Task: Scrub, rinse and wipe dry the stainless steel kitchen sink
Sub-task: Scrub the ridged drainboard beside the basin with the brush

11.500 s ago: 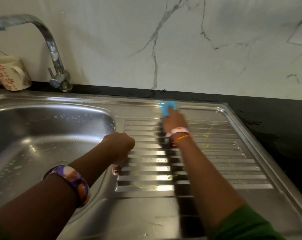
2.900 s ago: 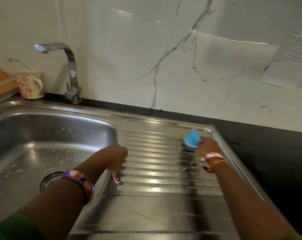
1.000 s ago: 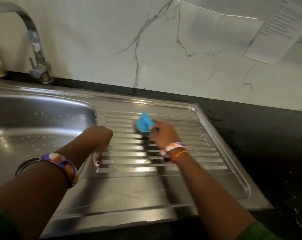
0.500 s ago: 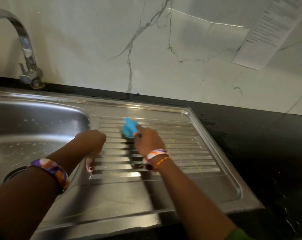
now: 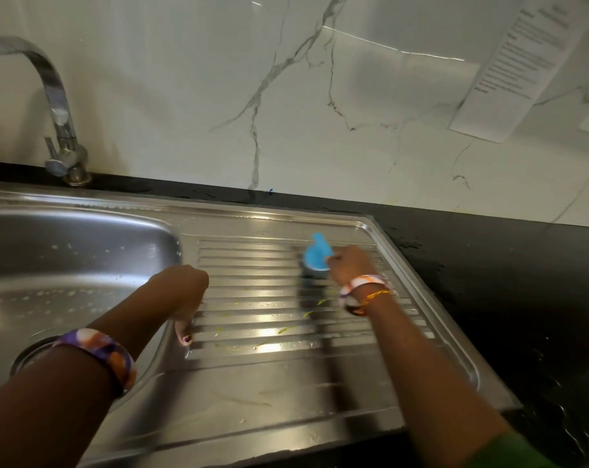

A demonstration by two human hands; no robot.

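While a blue scrubber (image 5: 316, 254) with a rounded plastic handle is gripped by the curled fingers of the right hand (image 5: 350, 265), its dark underside is pressed onto the ribbed draining board (image 5: 286, 298) of the stainless steel sink (image 5: 218, 400), near the board's far right corner. One scrubber is seen, just left of the right knuckles. The left hand (image 5: 181, 292) is rested at the left end of the ribs, beside the basin (image 5: 67, 265); its fingers are bent downward and nothing is seen held, though their tips are largely hidden, with one painted nail showing against the metal. Parallel raised ridges are pressed into the board, and yellowish-green streaks and specks are scattered over them between and nearer than the two hands. The smooth, rounded basin lies left of the left fingers, dotted with pale droplets, its round drain (image 5: 29, 356) partly covered by the left forearm. One curved chrome tap (image 5: 58, 109) is mounted beyond the basin. A patterned bangle (image 5: 100, 352) is worn on the left wrist; a patterned band and an orange thread (image 5: 367, 292) are worn on the right. Glossy black worktop (image 5: 522, 282), wet in patches, is seen right of the right hand, below a veined white marble-look wall (image 5: 218, 79) bearing one printed paper sheet (image 5: 522, 69)
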